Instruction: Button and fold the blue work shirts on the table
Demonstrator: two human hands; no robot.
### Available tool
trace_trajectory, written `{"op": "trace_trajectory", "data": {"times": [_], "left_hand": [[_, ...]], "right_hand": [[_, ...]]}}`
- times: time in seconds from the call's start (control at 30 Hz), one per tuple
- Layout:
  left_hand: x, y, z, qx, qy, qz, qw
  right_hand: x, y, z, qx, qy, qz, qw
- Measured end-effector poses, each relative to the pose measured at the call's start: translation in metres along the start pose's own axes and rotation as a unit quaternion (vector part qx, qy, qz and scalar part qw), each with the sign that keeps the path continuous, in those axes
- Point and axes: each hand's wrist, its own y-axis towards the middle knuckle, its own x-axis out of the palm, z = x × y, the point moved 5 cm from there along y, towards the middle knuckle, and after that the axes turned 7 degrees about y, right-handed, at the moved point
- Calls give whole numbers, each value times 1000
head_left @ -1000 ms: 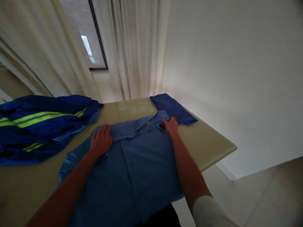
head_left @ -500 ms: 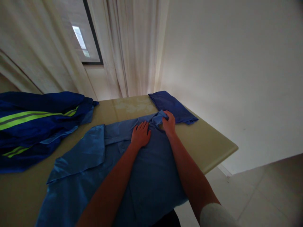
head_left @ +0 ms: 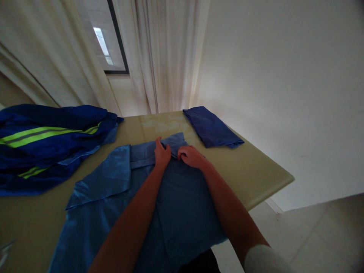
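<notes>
A light blue shirt point(head_left: 119, 197) lies spread on the beige table point(head_left: 256, 174), its near part hanging over the front edge. My left hand point(head_left: 162, 153) rests near the collar with its fingers pinched on the cloth. My right hand point(head_left: 192, 156) sits just to the right of it, fingers curled on a fold of the same shirt at the collar. The two hands almost touch. One short sleeve of the shirt point(head_left: 105, 176) lies flat to the left.
A folded dark blue cloth point(head_left: 212, 127) lies at the far right of the table. A heap of dark blue workwear with yellow-green reflective stripes point(head_left: 48, 140) covers the left side. White curtains point(head_left: 165, 57) hang behind the table; tiled floor lies to the right.
My left hand crossed from the shirt's left shoulder to the collar. My right hand drew the right side of the shirt inward to the left; the shirt's right edge now lies folded over.
</notes>
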Motion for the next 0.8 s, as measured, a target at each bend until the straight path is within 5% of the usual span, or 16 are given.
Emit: {"op": "trace_trajectory", "data": {"times": [0.23,0.43,0.6,0.8], "left_hand": [[0,3,-2,36,11,-2,999],[-2,-12,17,111,100,-7,989],[-4,-23,22,122,210,-17,970],[4,-34,36,231,281,-52,930]], "right_hand": [[-9,-3,1,29,-6,62,998],[-30,-13,26,198,-73,187,959],[-25,-23,45,336,-103,124,928],[-22,-19,41,269,-148,130,943]]}}
